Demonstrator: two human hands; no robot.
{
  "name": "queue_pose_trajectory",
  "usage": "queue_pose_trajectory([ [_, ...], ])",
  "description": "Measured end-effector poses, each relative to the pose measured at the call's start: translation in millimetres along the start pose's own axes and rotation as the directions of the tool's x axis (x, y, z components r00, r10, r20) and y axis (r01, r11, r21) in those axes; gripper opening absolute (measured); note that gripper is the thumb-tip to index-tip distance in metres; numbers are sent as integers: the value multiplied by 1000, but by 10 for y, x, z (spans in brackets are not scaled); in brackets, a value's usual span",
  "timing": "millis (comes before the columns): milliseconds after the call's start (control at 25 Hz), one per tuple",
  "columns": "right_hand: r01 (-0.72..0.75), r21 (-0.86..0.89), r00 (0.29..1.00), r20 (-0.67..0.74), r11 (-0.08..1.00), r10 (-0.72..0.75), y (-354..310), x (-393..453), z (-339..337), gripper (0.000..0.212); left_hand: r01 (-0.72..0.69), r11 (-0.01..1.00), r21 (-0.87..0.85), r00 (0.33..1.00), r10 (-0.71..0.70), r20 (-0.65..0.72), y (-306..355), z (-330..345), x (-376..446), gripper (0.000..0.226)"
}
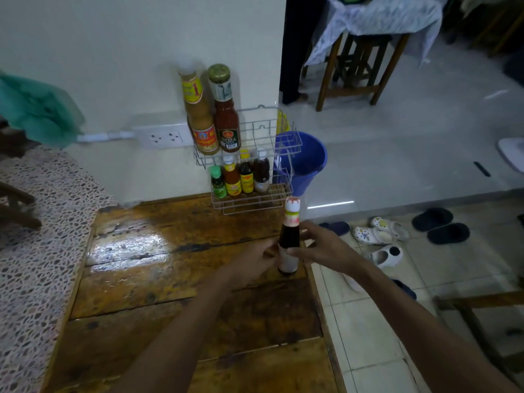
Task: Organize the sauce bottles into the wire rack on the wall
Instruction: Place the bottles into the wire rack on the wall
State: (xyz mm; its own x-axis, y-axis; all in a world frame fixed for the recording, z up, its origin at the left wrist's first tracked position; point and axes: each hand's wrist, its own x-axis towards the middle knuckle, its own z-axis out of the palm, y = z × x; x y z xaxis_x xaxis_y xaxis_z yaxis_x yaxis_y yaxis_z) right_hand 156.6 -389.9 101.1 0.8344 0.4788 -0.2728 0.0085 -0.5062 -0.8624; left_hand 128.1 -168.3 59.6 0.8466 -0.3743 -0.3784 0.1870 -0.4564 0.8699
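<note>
Head view: left hand [256,260] and right hand [319,248] both clasp dark glass sauce bottle with white cap [288,245], upright on worn wooden table [158,265] below white two-tier wire wall rack [255,165]. Best: lift vertically, seat in free upper-tier space beside red sauce bottle [226,120].

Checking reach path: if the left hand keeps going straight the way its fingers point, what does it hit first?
The dark sauce bottle standing on the wooden table. The left hand points right and slightly up, fingertips at or almost touching the bottle's label; actual contact is unclear.
</note>
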Motion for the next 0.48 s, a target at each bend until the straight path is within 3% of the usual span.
queue_pose_trajectory([
  [120,33,-15,995,-97,999,-34,-75,369,-43,58,-62,998,-33,975,53,-215,74,-73,216,35],
  [240,-10,121,972,-231,993,38,-23,640,15,61,-86,996,25,886,88,-456,44,63,360,41],
  [320,-27,193,971,-228,981,72,53,754,4,58,-98,995,5,856,87,-510,-27,91,447,43],
  [480,2,289,982,-181,957,52,190,885,-94,46,-74,989,-127,868,1,-496,-121,31,605,43],
])
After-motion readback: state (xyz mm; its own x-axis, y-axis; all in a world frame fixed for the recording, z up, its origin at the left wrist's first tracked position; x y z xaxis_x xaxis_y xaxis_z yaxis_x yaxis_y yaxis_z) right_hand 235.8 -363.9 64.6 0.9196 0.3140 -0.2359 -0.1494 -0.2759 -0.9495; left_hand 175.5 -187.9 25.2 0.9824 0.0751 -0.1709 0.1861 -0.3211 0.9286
